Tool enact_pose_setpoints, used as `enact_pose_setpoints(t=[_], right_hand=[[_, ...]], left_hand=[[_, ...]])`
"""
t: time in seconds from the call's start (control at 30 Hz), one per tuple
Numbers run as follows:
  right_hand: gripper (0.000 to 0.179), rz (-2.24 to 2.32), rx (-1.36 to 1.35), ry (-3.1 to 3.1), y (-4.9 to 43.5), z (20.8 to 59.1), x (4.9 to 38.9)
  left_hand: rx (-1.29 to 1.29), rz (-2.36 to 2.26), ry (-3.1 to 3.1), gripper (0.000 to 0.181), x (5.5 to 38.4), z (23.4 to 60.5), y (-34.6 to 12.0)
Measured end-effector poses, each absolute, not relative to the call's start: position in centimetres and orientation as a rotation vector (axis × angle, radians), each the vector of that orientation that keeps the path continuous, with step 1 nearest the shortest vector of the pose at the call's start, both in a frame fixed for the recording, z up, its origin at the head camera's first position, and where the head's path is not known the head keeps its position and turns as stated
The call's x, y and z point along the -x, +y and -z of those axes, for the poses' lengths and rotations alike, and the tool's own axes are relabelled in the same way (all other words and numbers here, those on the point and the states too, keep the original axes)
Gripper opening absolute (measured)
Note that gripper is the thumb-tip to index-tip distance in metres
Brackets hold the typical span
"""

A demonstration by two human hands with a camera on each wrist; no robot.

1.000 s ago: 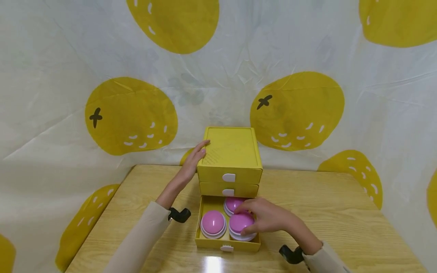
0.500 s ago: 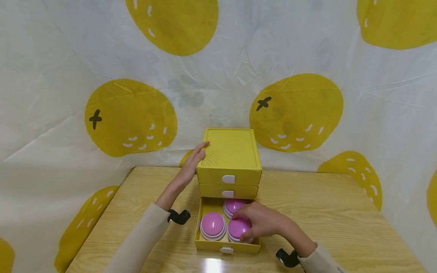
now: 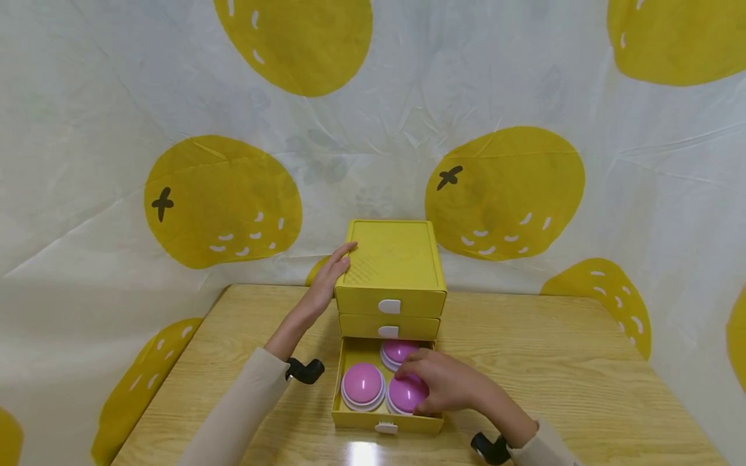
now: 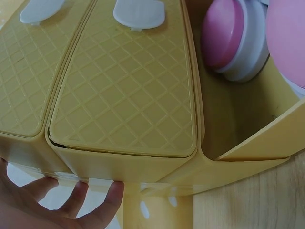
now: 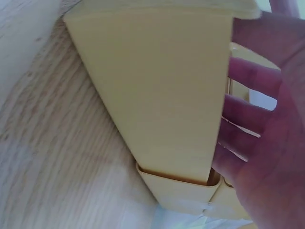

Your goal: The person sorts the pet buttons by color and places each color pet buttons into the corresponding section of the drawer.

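Note:
A yellow drawer box point(image 3: 393, 252) stands on the table, its bottom drawer point(image 3: 352, 419) pulled out. In that drawer sit three pink domed push buttons with white bases: one front left point(image 3: 362, 383), one at the back point(image 3: 399, 350), one front right point(image 3: 405, 392). My right hand point(image 3: 451, 383) reaches over the drawer's right wall, fingers and thumb curled round the front-right button. In the right wrist view the drawer wall hides the button and the fingertips. My left hand point(image 3: 319, 288) rests against the box's left side, and the left wrist view shows its fingers point(image 4: 76, 198) extended there.
Two upper drawers with white tabs point(image 3: 389, 305) are closed above the pulled-out one. The wooden table point(image 3: 524, 349) extends to both sides. Behind it hangs a pale cloth point(image 3: 373, 142) printed with yellow fruit. Each wrist wears a black camera mount point(image 3: 305, 371).
The front-right button has shifted slightly left and lower into the drawer with my right hand round it. My left hand stays on the box side.

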State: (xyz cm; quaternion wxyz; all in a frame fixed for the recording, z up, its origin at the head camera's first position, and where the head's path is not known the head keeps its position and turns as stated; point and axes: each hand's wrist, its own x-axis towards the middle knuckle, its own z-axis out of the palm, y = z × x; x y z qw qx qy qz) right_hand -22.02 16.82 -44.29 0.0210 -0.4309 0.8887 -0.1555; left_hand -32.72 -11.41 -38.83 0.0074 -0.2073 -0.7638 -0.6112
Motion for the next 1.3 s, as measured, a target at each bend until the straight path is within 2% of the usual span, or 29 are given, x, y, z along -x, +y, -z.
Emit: enact_pose_setpoints(t=[0.53, 0.73, 1.03, 1.3], right_hand=[[0.047, 0.466, 1.263, 2.834, 16.8, 44.4, 21.3], [0.035, 0.523, 1.320, 2.898, 16.8, 43.8, 20.1], [0.016, 0.718, 1.645, 3.005, 16.5, 43.0, 17.1], [0.006, 0.803, 1.599, 2.899, 15.9, 44.7, 14.9]], left_hand=[[0.636, 1.911, -2.387, 0.052, 32.8, 38.9, -11.5], [0.632, 1.917, -2.374, 0.051, 32.7, 38.9, -11.4], [0.643, 1.910, -2.384, 0.052, 32.6, 38.8, -11.3], [0.644, 1.922, -2.373, 0.052, 32.7, 38.8, -11.3]])
